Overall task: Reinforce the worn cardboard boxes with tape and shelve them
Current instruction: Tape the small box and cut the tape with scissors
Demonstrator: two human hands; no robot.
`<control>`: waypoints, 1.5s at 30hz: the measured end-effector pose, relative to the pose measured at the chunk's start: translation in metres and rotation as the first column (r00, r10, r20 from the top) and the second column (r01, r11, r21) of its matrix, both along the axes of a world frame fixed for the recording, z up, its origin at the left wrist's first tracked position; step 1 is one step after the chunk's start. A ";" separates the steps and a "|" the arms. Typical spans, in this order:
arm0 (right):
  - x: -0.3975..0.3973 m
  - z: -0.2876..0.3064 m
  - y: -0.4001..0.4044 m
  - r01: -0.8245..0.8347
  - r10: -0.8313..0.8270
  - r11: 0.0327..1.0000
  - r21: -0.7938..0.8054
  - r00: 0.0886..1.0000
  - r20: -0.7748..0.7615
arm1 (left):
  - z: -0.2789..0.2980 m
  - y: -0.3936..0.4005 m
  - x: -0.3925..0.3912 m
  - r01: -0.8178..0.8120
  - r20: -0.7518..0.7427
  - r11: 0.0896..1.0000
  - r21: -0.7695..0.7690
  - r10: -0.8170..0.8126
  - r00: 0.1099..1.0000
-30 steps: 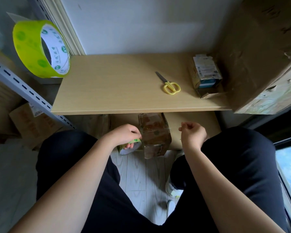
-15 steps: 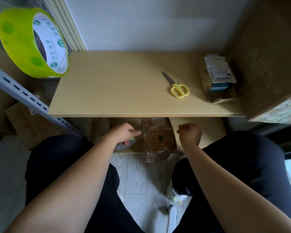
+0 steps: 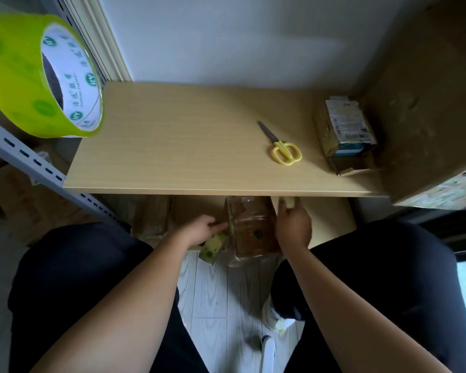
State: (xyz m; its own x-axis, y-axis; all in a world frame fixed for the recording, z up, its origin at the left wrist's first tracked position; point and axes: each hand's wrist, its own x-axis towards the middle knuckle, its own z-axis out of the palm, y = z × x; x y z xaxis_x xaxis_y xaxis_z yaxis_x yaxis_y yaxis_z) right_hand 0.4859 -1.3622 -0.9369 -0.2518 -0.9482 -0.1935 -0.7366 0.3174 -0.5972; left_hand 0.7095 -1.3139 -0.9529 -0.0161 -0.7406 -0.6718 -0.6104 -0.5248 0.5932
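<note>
Taping a small box below the table edge

The left hand [image 3: 202,230] grips a green tape roll [image 3: 212,247] against the left side of the small worn box [image 3: 253,232]; the right hand [image 3: 292,227], fingers straight, lies along the box's right side, just under the table [image 3: 189,146]. The box overhangs its low shelf, so a hard tug on the tape could tip it to the floor. Scissors [image 3: 281,148] lie well apart, up on the table.

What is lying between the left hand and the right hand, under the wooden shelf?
In the head view, a small cardboard box wrapped in tape stands between the left hand and the right hand. The left hand also holds a tape roll beside it.
</note>
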 end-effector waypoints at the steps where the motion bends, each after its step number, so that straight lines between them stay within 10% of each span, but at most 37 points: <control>1: 0.008 0.000 0.007 -0.144 0.144 0.989 -0.013 0.990 -0.001 | 0.001 -0.001 -0.003 -0.012 -0.024 1.000 -0.019 0.012 1.000; 4: 0.013 -0.008 0.013 -0.426 0.437 0.895 0.133 0.897 -0.070 | 0.003 0.001 -0.012 -0.040 -0.074 0.997 -0.060 0.036 0.997; 8: 0.015 0.008 0.002 -0.418 0.396 0.907 0.053 0.804 -0.443 | 0.006 0.002 -0.021 -0.089 -0.142 0.995 -0.039 0.083 0.986; 13: 0.029 -0.006 0.034 -0.639 0.647 0.748 0.181 0.640 -0.415 | 0.002 0.008 -0.022 -0.077 -0.130 0.996 -0.041 0.071 0.989; 30: -0.023 -0.012 -0.012 -0.412 0.438 0.897 0.161 0.877 -0.197 | 0.031 -0.013 -0.041 -0.238 -0.333 0.971 -0.040 0.211 0.919; 35: -0.053 -0.015 -0.018 -0.433 0.466 0.877 0.209 0.873 -0.146 | 0.032 -0.012 -0.053 0.005 -0.104 0.995 -0.096 -0.015 0.994; 45: -0.099 -0.030 -0.067 -0.388 0.382 0.894 0.225 0.921 0.073 | 0.010 -0.009 -0.097 -0.121 0.020 0.956 -0.266 0.131 0.991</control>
State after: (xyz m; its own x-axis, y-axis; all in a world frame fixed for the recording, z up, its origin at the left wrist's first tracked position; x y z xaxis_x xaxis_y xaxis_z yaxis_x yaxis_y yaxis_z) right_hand 0.3867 -1.4293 -0.9670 0.1324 -0.8980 -0.4197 -0.8144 0.1428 -0.5625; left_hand 0.6124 -1.3229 -0.9432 0.1099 -0.8859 -0.4508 -0.5739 -0.4268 0.6989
